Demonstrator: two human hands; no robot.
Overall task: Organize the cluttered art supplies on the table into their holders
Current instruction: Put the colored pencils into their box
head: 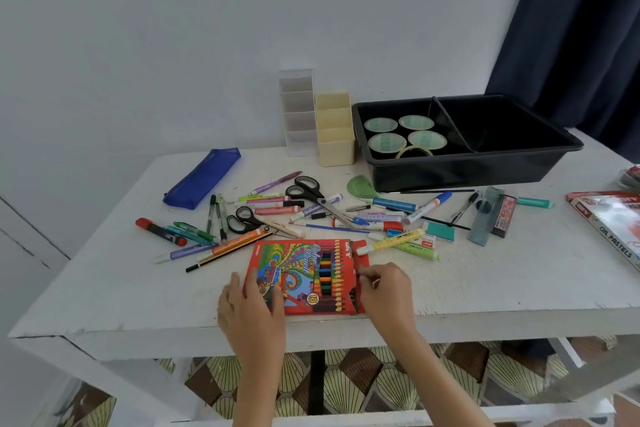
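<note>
While the box of colour pencils (308, 276) lies flat near the front edge of the table (138, 295), about the middle of it, both hands are on it. The left hand (252, 308) holds its left end, thumb on the printed top and the other fingers close together along the side. The right hand (386, 291) has its fingers bent and pinches the flap at the right end, where the pencil tips show through the window.

Just behind the box, a loose heap of pens and markers (346, 218) spreads across the middle of the table, some crossing each other. Two pairs of black-handled scissors (311, 192) lie among them, and a green protractor (362, 188) rests at the back of the heap. A blue pencil pouch (202, 178) lies apart toward the back left corner. An oil pastels box (613, 229) is cut by the right edge of the view.

Along the back edge stand a white divided holder (299, 114) and a cream divided holder (335, 135), touching side by side. Next to them on the right sits a black tray (485, 163), with rolls of tape (405, 133) in its left compartment.
</note>
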